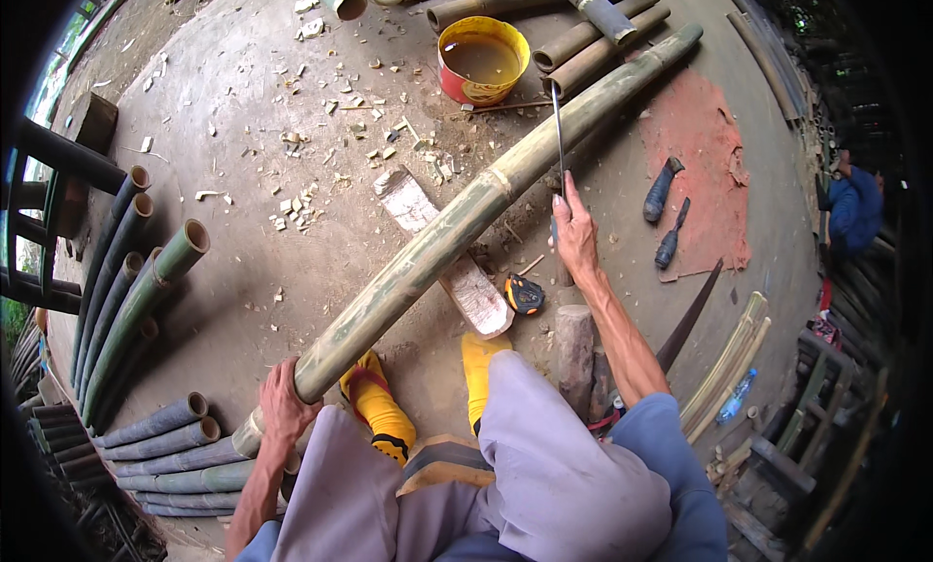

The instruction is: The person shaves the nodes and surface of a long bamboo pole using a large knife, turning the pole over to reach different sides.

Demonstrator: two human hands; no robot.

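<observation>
A long, thick green bamboo pole (418, 256) slants from my lower left up to the far right. My left hand (282, 407) is wrapped round it near its lower end. Closed round a handle, my right hand (575, 234) holds a knife (559, 135) with a long narrow blade. The blade points away from me and overlaps the pole in view; whether it touches I cannot tell. Beneath the pole lies a pale wooden block (478, 298), with a black and orange tape measure (524, 294) beside it.
A red and yellow bucket (483, 65) of murky liquid stands ahead, near cut bamboo tubes (573, 45). Dark-handled tools (664, 190) lie on a red sheet (714, 164) at right. More bamboo (185, 246) is at left. Wood chips (292, 207) litter the floor. A person (855, 207) is far right.
</observation>
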